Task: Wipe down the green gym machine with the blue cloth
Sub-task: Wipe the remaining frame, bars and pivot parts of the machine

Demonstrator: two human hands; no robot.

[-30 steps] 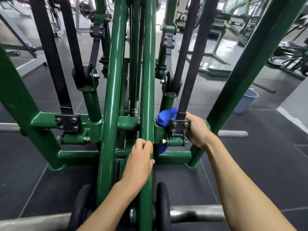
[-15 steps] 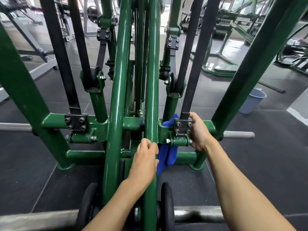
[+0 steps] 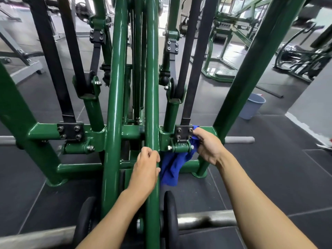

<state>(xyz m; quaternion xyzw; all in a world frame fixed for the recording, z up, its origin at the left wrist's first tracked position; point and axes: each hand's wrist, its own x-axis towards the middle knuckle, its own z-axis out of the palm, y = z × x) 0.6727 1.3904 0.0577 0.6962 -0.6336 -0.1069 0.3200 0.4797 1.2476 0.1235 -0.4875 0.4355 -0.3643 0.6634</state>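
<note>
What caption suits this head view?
Right hand holds blue cloth against a bracket on the green machine; left hand grips its tube.

crumpled blue cloth point(image 3: 172, 168) hangs bunched against the green gym machine point(image 3: 151, 87) beside its bolted bracket.

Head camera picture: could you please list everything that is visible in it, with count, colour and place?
green gym machine: one, dark green, fills the centre
blue cloth: one, blue, hanging below the right bolted joint
straps: four wide ones, black, two on each side of the centre tubes
weight plates: two, black, at the bottom, beside the tubes
bar: one, grey, across the bottom
bucket: one, pale blue, on the floor at the right
other machines: several, green, far right
left hand: one, grips a centre tube of the machine
right hand: one, holds the cloth against the joint
</note>
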